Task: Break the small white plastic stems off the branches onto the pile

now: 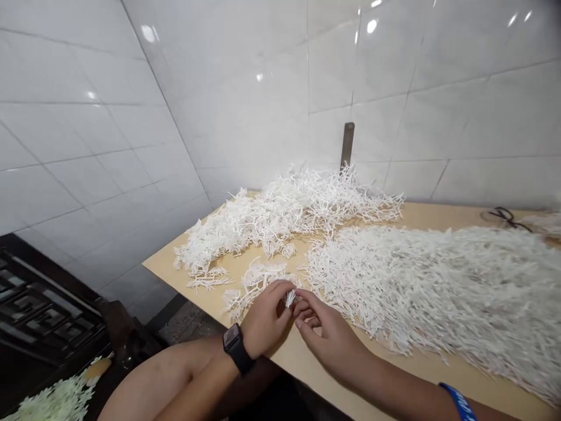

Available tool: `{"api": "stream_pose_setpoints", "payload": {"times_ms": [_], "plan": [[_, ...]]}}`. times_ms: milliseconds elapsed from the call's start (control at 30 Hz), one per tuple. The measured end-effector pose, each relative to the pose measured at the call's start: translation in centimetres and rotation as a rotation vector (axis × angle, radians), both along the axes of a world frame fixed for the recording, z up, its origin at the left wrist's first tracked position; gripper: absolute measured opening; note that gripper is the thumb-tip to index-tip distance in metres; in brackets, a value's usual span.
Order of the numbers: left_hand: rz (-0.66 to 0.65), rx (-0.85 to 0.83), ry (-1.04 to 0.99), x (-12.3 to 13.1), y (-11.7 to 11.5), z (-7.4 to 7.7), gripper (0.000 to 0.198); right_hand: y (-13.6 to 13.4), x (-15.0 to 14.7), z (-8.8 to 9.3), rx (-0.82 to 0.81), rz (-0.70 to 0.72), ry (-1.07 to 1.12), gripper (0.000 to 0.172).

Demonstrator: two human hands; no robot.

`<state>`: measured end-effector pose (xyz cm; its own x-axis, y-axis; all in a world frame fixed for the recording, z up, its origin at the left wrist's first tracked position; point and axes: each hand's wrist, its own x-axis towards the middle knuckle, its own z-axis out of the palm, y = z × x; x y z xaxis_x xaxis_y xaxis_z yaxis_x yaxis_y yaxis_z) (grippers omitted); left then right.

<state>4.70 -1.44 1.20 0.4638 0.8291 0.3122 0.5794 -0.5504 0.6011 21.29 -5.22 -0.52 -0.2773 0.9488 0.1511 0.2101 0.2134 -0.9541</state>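
Note:
Near the table's front edge, my left hand [268, 316] is closed around a small white branched piece [290, 299], its thin tips showing between thumb and fingers. My right hand [322, 327] is beside it on the right, its index fingertip at the piece and its other fingers curled; the thumb is apart from them. Whether the right fingers pinch a strand is too small to tell. Just behind my hands lie loose white branched pieces [258, 280] on the tan table [324, 389].
A tangled white pile [284, 210] lies at the back left, and a broad heap of white strands [429, 280] covers the right. A metal ruler [347, 143] leans on the tiled wall. A dark cord [506, 217] lies behind. Dark carved furniture [39, 310] stands at left.

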Motion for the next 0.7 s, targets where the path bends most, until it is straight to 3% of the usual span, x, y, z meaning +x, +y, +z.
{"api": "stream_pose_setpoints", "payload": {"times_ms": [233, 367, 500, 700], "plan": [[-0.123, -0.245, -0.180, -2.0, 0.3, 0.1, 0.035, 0.3, 0.0, 1.2, -0.166, -0.043, 0.059, 0.024], [-0.159, -0.181, -0.147, -2.2, 0.5, -0.6, 0.027, 0.6, 0.1, 1.5, -0.238, -0.042, 0.024, 0.018], [-0.150, -0.093, -0.107, -2.2, 0.4, -1.4, 0.035, 0.8, 0.3, 1.5, -0.231, -0.085, -0.099, 0.011], [-0.079, -0.052, -0.053, -2.4, 0.0, -1.8, 0.041, 1.0, 0.6, 1.9, -0.230, -0.146, -0.133, 0.014]]}}
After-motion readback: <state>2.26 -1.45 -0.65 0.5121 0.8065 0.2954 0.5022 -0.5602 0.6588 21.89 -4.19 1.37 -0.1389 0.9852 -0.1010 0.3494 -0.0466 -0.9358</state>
